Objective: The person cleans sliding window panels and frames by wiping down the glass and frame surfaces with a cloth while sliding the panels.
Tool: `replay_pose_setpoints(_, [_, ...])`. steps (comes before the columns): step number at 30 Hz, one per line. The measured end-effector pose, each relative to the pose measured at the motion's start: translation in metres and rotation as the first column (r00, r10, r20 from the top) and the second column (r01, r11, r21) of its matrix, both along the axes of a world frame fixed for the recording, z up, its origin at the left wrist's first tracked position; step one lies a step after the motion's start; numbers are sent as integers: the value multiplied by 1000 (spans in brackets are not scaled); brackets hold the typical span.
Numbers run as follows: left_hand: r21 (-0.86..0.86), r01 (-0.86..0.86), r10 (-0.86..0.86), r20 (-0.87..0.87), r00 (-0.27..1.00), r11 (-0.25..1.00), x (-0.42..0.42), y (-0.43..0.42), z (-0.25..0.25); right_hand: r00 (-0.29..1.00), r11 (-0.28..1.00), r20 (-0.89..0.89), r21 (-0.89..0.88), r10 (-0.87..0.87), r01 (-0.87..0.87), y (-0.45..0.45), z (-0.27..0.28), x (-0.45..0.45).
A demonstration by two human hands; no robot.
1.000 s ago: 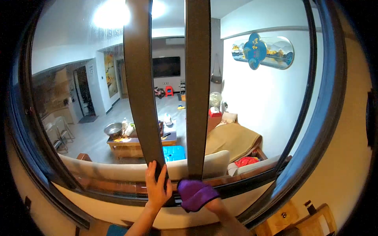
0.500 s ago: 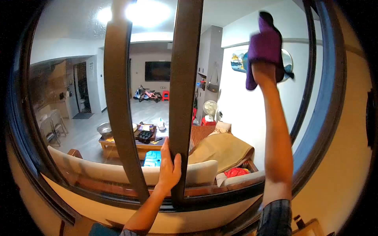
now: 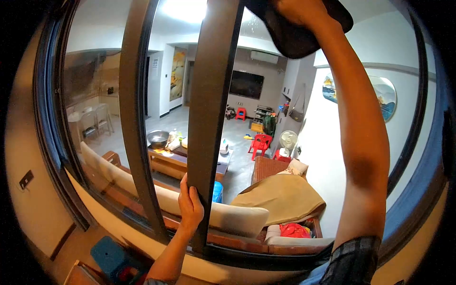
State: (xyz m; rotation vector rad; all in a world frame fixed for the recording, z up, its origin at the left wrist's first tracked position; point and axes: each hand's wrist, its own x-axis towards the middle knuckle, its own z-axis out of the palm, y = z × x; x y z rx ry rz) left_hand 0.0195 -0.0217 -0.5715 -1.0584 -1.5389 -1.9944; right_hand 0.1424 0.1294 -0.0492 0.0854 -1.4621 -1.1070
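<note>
My left hand [image 3: 191, 206] grips the lower part of the dark vertical window frame [image 3: 209, 123], with the thumb along its face. My right hand [image 3: 301, 12] is raised high against the window, at the top edge of the view. Under it spreads a dark cloth [image 3: 294, 42], backlit by the room. The fingertips of this hand are cut off or hidden by the cloth. Water drops [image 3: 254, 26] show on the glass left of the cloth. A second dark upright bar [image 3: 133, 118] of the sash stands to the left of my left hand.
Beyond the glass are a sofa back [image 3: 237, 218], a brown cover [image 3: 280, 197], a low table [image 3: 171, 164] with a metal bowl [image 3: 158, 137], a white fan [image 3: 288, 140] and a red chair [image 3: 261, 144]. Below left, on my side, is a blue stool [image 3: 109, 251].
My right hand with the cloth has moved up and left across the glass, to the top edge. The view has turned; my left hand stays on the window frame.
</note>
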Motion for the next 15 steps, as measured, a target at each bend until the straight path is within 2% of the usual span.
replay_pose_setpoints(2, [-1,-17,17,1,1000,1000,-1,0,-1,981,985,187,-171,55,-22,-23,-36,3])
replay_pose_setpoints(3, [8,10,-11,43,999,1000,0,1,-1,975,997,210,-42,73,-66,-14,-50,-3])
replay_pose_setpoints(5, [25,-36,36,17,999,999,5,1,4,956,960,243,-264,162,-95,-48,-107,17])
replay_pose_setpoints(6, [38,-58,58,1,998,998,9,1,6,910,883,339,-466,240,-59,-48,-118,20])
replay_pose_setpoints(7, [6,-22,21,33,999,1000,9,-1,6,910,941,251,-160,330,-298,-6,-140,-12])
replay_pose_setpoints(9, [-57,58,-52,98,994,997,9,-8,6,816,875,374,-380,441,-299,-10,-190,-13])
replay_pose_setpoints(10, [-4,-64,64,-14,998,998,9,-7,10,769,842,390,-415,506,-343,-12,-216,-13])
replay_pose_setpoints(12, [133,-284,307,-211,928,950,9,-8,23,757,807,427,-549,495,-219,-22,-267,-8])
replay_pose_setpoints(13, [143,-250,279,-240,930,958,13,-13,30,743,805,457,-564,488,-181,-26,-292,-3])
replay_pose_setpoints(14, [150,-215,249,-270,930,965,21,-23,40,684,751,472,-638,556,-170,-26,-319,-5])
replay_pose_setpoints(15, [155,-176,216,-300,929,972,31,-33,47,675,763,507,-633,537,-132,-26,-345,-3])
